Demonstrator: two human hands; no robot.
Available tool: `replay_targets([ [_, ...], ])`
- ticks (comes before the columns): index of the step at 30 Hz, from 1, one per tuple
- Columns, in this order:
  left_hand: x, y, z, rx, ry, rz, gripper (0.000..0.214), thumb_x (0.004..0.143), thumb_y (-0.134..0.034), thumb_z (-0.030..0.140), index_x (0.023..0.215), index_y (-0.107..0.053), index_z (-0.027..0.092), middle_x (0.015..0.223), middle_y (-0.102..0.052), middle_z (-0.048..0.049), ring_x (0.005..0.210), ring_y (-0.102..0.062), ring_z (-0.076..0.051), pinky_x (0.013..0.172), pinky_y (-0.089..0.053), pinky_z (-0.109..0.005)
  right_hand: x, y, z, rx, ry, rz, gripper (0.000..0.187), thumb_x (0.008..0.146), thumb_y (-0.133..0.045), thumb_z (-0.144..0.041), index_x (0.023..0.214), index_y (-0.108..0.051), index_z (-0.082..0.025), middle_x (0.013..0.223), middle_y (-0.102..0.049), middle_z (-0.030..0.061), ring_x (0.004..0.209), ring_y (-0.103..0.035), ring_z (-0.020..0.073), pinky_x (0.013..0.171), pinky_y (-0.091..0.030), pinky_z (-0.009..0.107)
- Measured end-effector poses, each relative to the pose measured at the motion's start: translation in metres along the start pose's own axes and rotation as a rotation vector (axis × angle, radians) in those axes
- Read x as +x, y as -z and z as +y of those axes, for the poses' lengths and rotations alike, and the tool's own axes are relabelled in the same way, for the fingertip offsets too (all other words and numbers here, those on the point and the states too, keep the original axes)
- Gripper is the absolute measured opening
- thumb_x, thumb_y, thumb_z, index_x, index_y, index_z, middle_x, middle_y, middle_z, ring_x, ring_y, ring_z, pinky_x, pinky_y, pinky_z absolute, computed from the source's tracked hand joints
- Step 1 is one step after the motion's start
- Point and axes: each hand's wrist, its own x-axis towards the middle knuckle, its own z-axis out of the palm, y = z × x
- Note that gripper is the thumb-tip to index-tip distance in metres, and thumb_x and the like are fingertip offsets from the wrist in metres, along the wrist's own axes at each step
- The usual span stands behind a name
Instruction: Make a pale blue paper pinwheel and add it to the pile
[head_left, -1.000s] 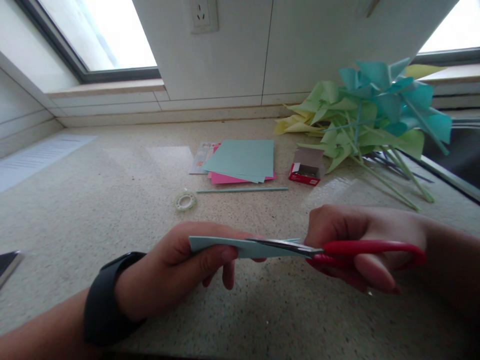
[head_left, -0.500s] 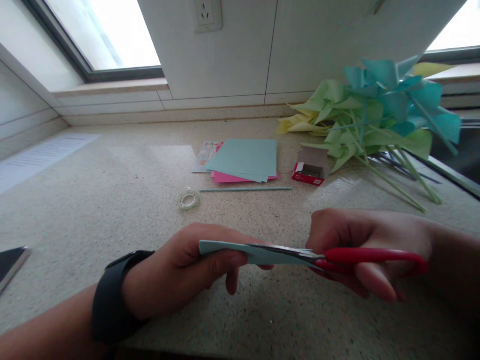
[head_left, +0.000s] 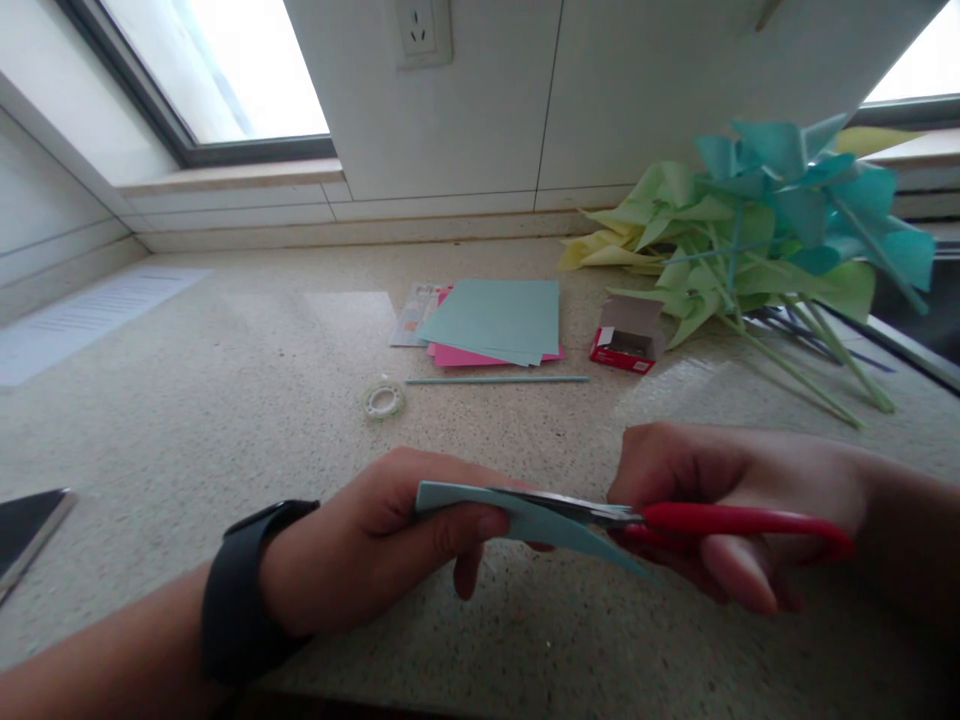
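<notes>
My left hand (head_left: 405, 540) pinches a light blue sheet of paper (head_left: 547, 532) between thumb and fingers, held above the counter and seen nearly edge-on. From the other side, my right hand (head_left: 720, 500) grips red-handled scissors (head_left: 735, 518), its thumb and fingers around the handles. The scissor blades point left and lie along the paper, with their tips close to my left thumb. Below the blades, the right part of the paper droops downward. Whether the blades are fully closed is hard to see.
Beyond my hands lie a tape roll (head_left: 383, 399), a thin blue stick (head_left: 495, 380), a stack of blue and pink paper (head_left: 495, 320) and a red box (head_left: 624, 345). Paper pinwheels (head_left: 780, 220) lie at right. A printed sheet (head_left: 90, 315) and a dark device (head_left: 30, 525) are left.
The scissors have moved a little further along the paper relative to my left hand. The paper's right end now bends down away from the blades. The view has shifted slightly.
</notes>
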Motion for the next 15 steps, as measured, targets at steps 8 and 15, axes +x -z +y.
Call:
replay_targets([
  [8, 0.0001, -0.0001, -0.0007, 0.014, 0.014, -0.017, 0.032, 0.103, -0.05, 0.031, 0.116, -0.074, 0.014, 0.089, -0.076, -0.0074, 0.059, -0.059, -0.009, 0.06, -0.054, -0.02, 0.0026, -0.0012, 0.0028, 0.029, 0.024, 0.008, 0.047, 0.066, -0.083, -0.055, 0.058, -0.058, -0.015, 0.046, -0.055, -0.0026, 0.035, -0.043, 0.0071, 0.031, -0.031, 0.016],
  [15, -0.0026, -0.0001, -0.0014, 0.013, 0.019, -0.027, 0.034, 0.103, -0.049, 0.034, 0.113, -0.074, 0.012, 0.081, -0.073, -0.0053, 0.059, -0.057, -0.009, 0.061, -0.053, -0.02, 0.0022, -0.0008, -0.0007, 0.028, 0.015, -0.012, 0.047, 0.067, -0.084, -0.054, 0.061, -0.059, -0.015, 0.044, -0.054, -0.0038, 0.032, -0.043, 0.0065, 0.029, -0.032, 0.014],
])
